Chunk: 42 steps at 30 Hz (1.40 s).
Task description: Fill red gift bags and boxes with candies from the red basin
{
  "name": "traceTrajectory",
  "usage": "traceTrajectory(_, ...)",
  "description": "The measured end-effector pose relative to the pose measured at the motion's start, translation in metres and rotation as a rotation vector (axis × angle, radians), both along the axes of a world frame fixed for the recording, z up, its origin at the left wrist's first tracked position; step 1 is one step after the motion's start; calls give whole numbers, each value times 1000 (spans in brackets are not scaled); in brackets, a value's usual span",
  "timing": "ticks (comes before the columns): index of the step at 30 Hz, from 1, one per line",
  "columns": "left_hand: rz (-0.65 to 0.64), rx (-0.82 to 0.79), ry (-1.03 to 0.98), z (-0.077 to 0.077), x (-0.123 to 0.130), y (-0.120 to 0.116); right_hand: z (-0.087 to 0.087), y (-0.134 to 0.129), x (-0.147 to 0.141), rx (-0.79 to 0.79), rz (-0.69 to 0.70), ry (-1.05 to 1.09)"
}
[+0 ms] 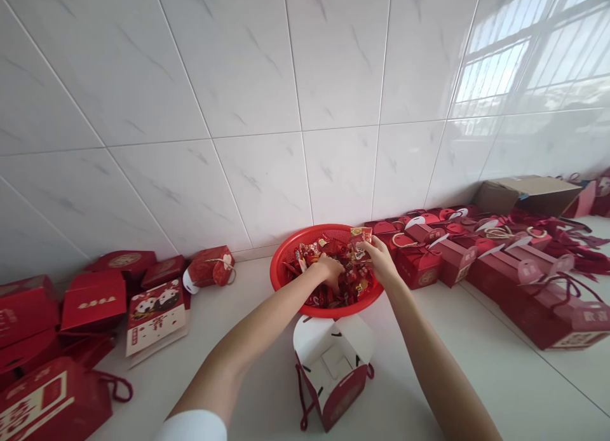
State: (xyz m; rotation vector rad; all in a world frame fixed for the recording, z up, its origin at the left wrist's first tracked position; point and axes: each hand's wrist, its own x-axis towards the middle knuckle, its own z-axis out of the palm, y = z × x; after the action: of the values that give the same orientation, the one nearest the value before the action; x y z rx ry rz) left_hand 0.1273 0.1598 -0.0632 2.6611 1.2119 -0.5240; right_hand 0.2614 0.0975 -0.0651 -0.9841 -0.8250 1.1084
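A red plastic basket (281, 245) full of red-wrapped sweets (350, 288) stands against the wall. My left hand (330, 268) reaches down among the sweets; its fingertips are hidden, so what it grips does not show. Over the basket's right side, my right hand (380, 253) is closed on a red and gold snack packet (360, 243), pinched between thumb and fingers. Directly in front of the basket sits an open dark red gift box (345, 396) with a white inside, raised flaps and cord handles. Its white bottom shows, with no sweets on it.
Red gift boxes (95, 301) and a printed card box (157, 314) lie at the left, near a small red pouch (212, 266). Rows of closed red boxes (519, 288) with cords crowd the right. Behind them is a brown carton (528, 193) by the tiled wall (257, 79).
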Motion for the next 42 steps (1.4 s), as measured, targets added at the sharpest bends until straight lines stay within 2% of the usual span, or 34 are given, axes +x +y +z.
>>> traceTrajectory(2,-26,19,-31,-4,-2,2,1,-1,0,-3,-2,-2)
traceTrajectory(5,13,-23,-122,-4,-14,7,2,-2,-1,4,-3,11)
traceTrajectory(10,123,-296,-602,0,-35,21,2,-2,-1,20,-23,34)
traceTrajectory(14,166,-304,-920,2,-39,26,3,-3,0,27,-22,35)
traceTrajectory(19,211,-340,-1075,3,-41,27,3,-4,0,23,-12,26)
traceTrajectory(29,279,-312,-1057,2,-41,28,1,-1,-1,45,-17,57)
traceTrajectory(35,188,-159,-780,5,-42,20,0,-1,-1,67,-23,34)
traceTrajectory(40,83,-266,-565,0,-36,14,-2,-1,0,74,-48,5)
traceTrajectory(42,52,-243,-445,-4,-32,11,-2,-1,0,76,-39,11)
